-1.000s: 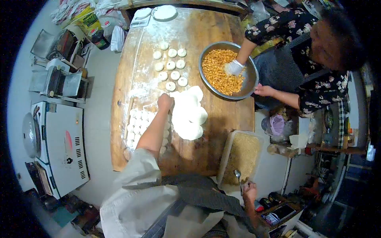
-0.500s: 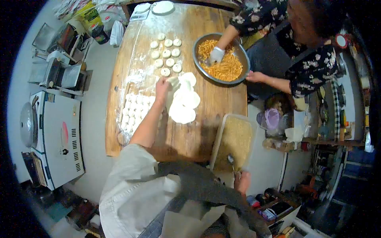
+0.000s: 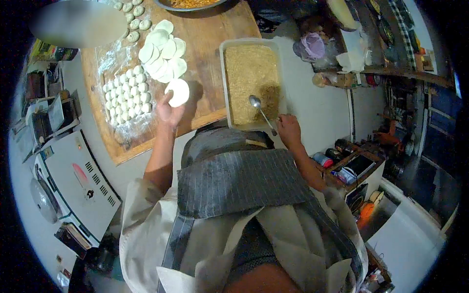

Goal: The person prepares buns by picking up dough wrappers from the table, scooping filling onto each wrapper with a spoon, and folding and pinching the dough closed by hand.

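Observation:
My left hand (image 3: 169, 112) is closed on the edge of a round, flat dough wrapper (image 3: 180, 93), over the front of the table. Beyond it lies an overlapping pile of dough wrappers (image 3: 159, 54). Rows of small dough pieces (image 3: 128, 95) sit to its left on floured wood. My right hand (image 3: 289, 129) is closed at the near right corner of a clear plastic container (image 3: 223, 73), its fingers over the rim. Yellow-brown, grainy filling (image 3: 251, 63) fills the container. A metal spoon (image 3: 254, 101) leans in it, handle over the near rim, beside my right hand.
The wooden table (image 3: 207, 58) ends just in front of my body. Round filled buns (image 3: 134, 24) stand at the far left, and a metal bowl (image 3: 190, 7) is cut off at the top. A white cabinet (image 3: 78, 180) is at left; a crate (image 3: 359, 166) at right.
My view has tilted down and turned. My left hand has come back from the wrapper pile towards me with one wrapper. The co-worker has left view. My right hand stays at the container's corner.

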`<state>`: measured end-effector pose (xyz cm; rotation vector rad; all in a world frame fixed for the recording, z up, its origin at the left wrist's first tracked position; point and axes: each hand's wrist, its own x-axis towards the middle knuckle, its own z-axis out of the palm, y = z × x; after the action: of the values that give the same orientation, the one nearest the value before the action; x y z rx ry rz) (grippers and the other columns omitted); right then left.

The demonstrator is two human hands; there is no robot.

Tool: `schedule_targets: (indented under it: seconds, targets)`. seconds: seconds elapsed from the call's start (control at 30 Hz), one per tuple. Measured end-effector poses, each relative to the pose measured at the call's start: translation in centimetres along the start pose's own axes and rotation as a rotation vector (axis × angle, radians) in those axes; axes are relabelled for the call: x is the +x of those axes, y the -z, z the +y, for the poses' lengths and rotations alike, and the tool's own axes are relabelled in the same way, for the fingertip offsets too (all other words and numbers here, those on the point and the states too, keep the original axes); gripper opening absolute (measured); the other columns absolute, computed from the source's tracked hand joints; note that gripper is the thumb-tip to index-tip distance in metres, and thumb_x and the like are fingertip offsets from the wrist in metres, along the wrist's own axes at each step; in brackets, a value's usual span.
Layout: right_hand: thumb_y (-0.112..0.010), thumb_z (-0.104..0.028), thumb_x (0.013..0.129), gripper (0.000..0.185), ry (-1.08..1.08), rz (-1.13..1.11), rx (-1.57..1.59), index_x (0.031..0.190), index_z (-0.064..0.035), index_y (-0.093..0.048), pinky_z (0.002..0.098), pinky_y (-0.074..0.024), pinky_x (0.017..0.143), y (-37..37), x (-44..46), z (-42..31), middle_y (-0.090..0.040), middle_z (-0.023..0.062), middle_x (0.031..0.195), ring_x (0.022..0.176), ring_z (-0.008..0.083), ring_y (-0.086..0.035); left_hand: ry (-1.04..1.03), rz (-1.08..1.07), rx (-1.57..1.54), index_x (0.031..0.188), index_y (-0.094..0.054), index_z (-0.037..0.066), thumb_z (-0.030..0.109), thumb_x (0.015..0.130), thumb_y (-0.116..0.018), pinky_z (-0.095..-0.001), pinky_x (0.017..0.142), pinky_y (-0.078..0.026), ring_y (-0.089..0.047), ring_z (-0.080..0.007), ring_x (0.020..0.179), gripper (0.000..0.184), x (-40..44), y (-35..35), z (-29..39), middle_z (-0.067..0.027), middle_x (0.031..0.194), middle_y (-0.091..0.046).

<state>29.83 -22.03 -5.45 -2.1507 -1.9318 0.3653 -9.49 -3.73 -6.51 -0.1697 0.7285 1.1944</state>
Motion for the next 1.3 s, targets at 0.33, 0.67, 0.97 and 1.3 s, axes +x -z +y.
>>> schedule_targets:
  seconds: [0.33,0.67,0.97,1.3]
  targets:
    - [-0.061,-0.026,0.081,0.026,0.035,-0.318,0.109,0.086,-0.0015,-0.055,0.0509,-0.0475,0.068,-0.4,2.4,-2.8,-0.06,0.021,0.087,0.079,0.0403,-0.059,0.19,0.036,0.162,0.123,-0.048,-0.002,0.014,0.086,-0.053,-0.0449,0.096,-0.048,-0.06,-0.0296,0.107,0.04,-4.3,-0.7,-8.9,-0.0147,0.118,-0.06]
    - [-0.047,-0.006,0.087,0.011,-0.051,-0.029,0.137,0.095,-0.0024,-0.053,0.0491,-0.0474,0.069,1.8,10.4,1.8,-0.06,0.0222,0.083,0.08,0.0423,-0.059,0.22,0.041,0.216,0.127,-0.044,-0.004,0.014,0.091,-0.046,-0.045,0.097,-0.047,-0.058,-0.0319,0.109,0.04,-5.3,-0.4,-12.9,-0.0183,0.121,-0.057]
    - [-0.047,-0.005,0.082,0.027,-0.081,-0.101,0.133,0.106,0.0032,-0.056,0.0495,-0.048,0.08,0.8,15.0,1.8,-0.061,0.028,0.096,0.093,0.043,-0.059,0.211,0.016,0.243,0.124,-0.049,-0.002,0.014,0.089,-0.05,-0.0437,0.099,-0.046,-0.06,-0.0296,0.108,0.039,-5.8,0.2,-13.9,-0.0147,0.118,-0.06]
    - [-0.053,-0.003,0.074,0.033,-0.142,-0.101,0.343,0.105,0.001,-0.063,0.0442,-0.0493,0.085,1.1,13.5,1.7,-0.064,0.0237,0.1,0.095,0.0402,-0.061,0.243,0.044,0.243,0.124,-0.049,-0.003,0.014,0.087,-0.051,-0.0419,0.097,-0.047,-0.061,-0.0284,0.105,0.04,-5.1,0.5,-13.6,-0.0146,0.116,-0.061]
